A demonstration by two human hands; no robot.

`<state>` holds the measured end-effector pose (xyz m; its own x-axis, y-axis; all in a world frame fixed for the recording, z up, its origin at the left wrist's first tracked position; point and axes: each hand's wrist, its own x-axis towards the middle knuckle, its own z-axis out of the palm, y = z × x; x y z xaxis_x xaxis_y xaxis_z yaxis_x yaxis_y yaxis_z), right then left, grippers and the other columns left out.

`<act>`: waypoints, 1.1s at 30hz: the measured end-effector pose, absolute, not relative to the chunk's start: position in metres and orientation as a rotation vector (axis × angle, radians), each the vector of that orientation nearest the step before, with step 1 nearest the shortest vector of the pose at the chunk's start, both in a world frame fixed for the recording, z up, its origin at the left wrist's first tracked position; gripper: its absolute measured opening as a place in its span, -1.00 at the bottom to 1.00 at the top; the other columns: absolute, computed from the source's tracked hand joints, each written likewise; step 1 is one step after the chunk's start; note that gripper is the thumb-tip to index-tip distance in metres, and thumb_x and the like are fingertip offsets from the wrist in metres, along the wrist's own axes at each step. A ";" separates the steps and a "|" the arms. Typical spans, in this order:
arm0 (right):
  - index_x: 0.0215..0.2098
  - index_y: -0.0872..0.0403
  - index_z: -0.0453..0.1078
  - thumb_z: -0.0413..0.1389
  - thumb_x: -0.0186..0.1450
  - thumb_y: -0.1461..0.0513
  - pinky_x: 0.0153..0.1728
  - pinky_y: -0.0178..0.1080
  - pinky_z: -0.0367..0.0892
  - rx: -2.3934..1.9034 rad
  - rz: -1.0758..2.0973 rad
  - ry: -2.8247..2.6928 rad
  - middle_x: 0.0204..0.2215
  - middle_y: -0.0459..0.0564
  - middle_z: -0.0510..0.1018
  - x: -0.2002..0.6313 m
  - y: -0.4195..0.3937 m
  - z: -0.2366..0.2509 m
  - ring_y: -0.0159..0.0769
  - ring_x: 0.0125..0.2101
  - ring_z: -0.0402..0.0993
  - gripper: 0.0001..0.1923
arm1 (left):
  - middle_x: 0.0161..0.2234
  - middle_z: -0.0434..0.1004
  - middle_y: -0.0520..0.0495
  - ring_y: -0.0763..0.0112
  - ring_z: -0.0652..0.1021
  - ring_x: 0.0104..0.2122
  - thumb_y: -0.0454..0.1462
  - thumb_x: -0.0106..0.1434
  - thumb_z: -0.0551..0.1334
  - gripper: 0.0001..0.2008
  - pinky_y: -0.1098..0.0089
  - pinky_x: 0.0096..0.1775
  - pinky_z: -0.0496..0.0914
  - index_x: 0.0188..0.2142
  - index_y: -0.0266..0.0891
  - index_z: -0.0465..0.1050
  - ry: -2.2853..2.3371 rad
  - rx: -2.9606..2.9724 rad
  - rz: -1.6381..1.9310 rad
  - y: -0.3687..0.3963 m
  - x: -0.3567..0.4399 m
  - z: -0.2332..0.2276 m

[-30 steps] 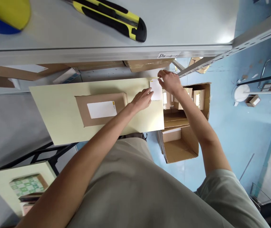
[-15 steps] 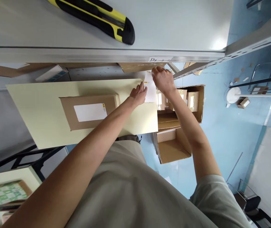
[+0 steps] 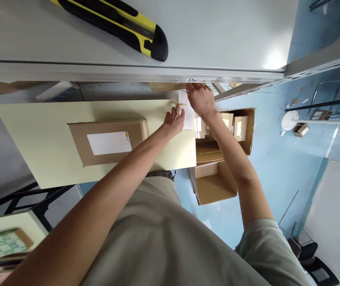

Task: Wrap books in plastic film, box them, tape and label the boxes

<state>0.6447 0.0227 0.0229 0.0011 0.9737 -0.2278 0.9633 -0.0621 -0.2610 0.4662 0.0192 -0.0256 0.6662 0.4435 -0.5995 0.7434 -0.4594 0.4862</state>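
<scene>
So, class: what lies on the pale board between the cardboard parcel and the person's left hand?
Head view: only bare pale board between cardboard parcel and left hand.

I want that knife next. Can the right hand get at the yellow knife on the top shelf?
Probably yes: the knife lies in the open on the shelf, but the right hand now holds a label.

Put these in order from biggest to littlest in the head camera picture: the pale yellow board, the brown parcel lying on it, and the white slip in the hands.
1. Pale yellow board, biggest.
2. Brown parcel, which lies on it.
3. White slip, littlest, held by the left hand and right hand.
</scene>
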 end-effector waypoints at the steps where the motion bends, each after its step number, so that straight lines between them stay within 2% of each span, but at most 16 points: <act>1: 0.46 0.10 0.37 -0.18 0.69 0.17 0.26 0.22 0.49 -2.201 0.549 -2.138 0.17 0.31 0.72 0.645 0.024 0.022 0.20 0.22 0.63 -0.48 | 0.71 -0.18 -0.60 -0.61 0.11 0.61 -0.06 0.49 0.38 -0.02 -0.38 0.49 0.24 0.70 -0.39 0.01 0.912 2.118 -0.507 0.018 0.467 -0.027; 4: 0.46 0.07 0.38 -0.16 0.71 0.13 0.26 0.19 0.48 -2.189 0.527 -2.163 0.14 0.29 0.73 0.645 0.025 0.020 0.19 0.22 0.63 -0.50 | 0.73 -0.25 -0.53 -0.65 0.06 0.63 0.04 0.49 0.39 0.04 -0.42 0.49 0.22 0.72 -0.30 -0.03 0.912 2.080 -0.493 0.016 0.470 -0.033; 8: 0.41 0.08 0.41 -0.18 0.71 0.15 0.24 0.17 0.50 -2.199 0.498 -2.130 0.11 0.26 0.75 0.645 0.024 0.019 0.14 0.18 0.66 -0.52 | 0.75 -0.30 -0.46 -0.67 0.06 0.63 0.03 0.51 0.33 0.02 -0.45 0.49 0.21 0.74 -0.26 -0.08 0.938 2.030 -0.485 0.014 0.472 -0.039; 13: 0.34 0.09 0.44 -0.16 0.72 0.17 0.26 0.12 0.51 -2.221 0.507 -2.088 0.13 0.24 0.74 0.640 0.021 0.029 0.09 0.18 0.66 -0.56 | 0.75 -0.34 -0.53 -0.62 0.10 0.62 -0.05 0.50 0.38 0.02 -0.39 0.47 0.25 0.73 -0.36 -0.05 0.958 2.070 -0.560 0.010 0.475 -0.038; 18: 0.25 0.11 0.48 -0.16 0.73 0.20 0.24 0.09 0.55 -2.331 0.525 -2.035 0.15 0.26 0.73 0.636 0.017 0.035 0.05 0.15 0.68 -0.60 | 0.75 -0.38 -0.51 -0.60 0.21 0.57 0.04 0.47 0.42 0.10 -0.36 0.41 0.35 0.74 -0.31 -0.06 0.976 2.049 -0.611 0.009 0.476 -0.040; 22: 0.36 0.08 0.45 -0.27 0.74 0.17 0.10 0.16 0.68 -2.328 0.388 -1.852 0.10 0.26 0.72 0.651 0.000 0.029 0.09 0.06 0.75 -0.48 | 0.76 -0.36 -0.44 -0.61 0.26 0.54 0.11 0.45 0.41 0.11 -0.37 0.35 0.40 0.75 -0.21 -0.06 0.996 2.010 -0.622 0.011 0.478 -0.037; 26: 0.45 0.06 0.40 -0.39 0.75 0.05 -0.06 0.18 0.75 -2.423 0.168 -1.560 0.07 0.34 0.70 0.665 -0.036 0.047 0.17 0.02 0.78 -0.34 | 0.77 -0.41 -0.43 -0.61 0.16 0.61 0.00 0.46 0.41 0.08 -0.38 0.45 0.32 0.75 -0.25 -0.05 1.010 1.990 -0.670 0.013 0.485 -0.019; 28: 0.45 0.04 0.42 -0.31 0.74 -0.02 -0.05 0.20 0.75 -2.428 0.240 -1.489 0.14 0.37 0.67 0.657 -0.057 0.069 0.24 0.10 0.76 -0.36 | 0.77 -0.45 -0.42 -0.54 0.07 0.66 -0.12 0.47 0.41 0.03 -0.32 0.52 0.26 0.74 -0.32 -0.02 1.042 1.976 -0.635 0.012 0.484 -0.004; 30: 0.39 -0.01 0.48 -0.17 0.71 -0.09 -0.02 0.22 0.77 -2.337 0.377 -1.350 0.13 0.33 0.68 0.637 -0.077 0.094 0.26 0.13 0.75 -0.41 | 0.76 -0.33 -0.44 -0.42 0.12 0.67 -0.22 0.47 0.38 -0.03 -0.23 0.54 0.28 0.73 -0.34 0.01 1.043 1.925 -0.475 0.011 0.473 0.013; 31: 0.32 -0.04 0.52 -0.11 0.69 -0.13 -0.03 0.20 0.78 -2.267 0.451 -1.252 0.07 0.28 0.71 0.625 -0.086 0.106 0.23 0.10 0.76 -0.44 | 0.74 -0.15 -0.47 -0.35 0.24 0.63 -0.25 0.48 0.36 -0.07 -0.19 0.52 0.34 0.71 -0.33 0.05 1.032 1.865 -0.362 0.009 0.461 0.022; 33: 0.14 -0.12 0.57 0.05 0.62 -0.21 -0.13 0.11 0.82 -2.105 0.648 -1.038 -0.10 0.14 0.74 0.600 -0.101 0.124 0.09 -0.04 0.79 -0.53 | 0.58 0.34 -0.51 -0.17 0.56 0.43 -0.25 0.49 0.34 -0.20 -0.09 0.38 0.52 0.64 -0.32 0.21 0.984 1.658 -0.130 0.003 0.422 0.044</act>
<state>0.6004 -0.1011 0.1241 0.5555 0.8217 -0.1277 0.4759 -0.4401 -0.7614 0.4224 0.0033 0.0439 0.6427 0.5284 -0.5548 0.6546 -0.0024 0.7560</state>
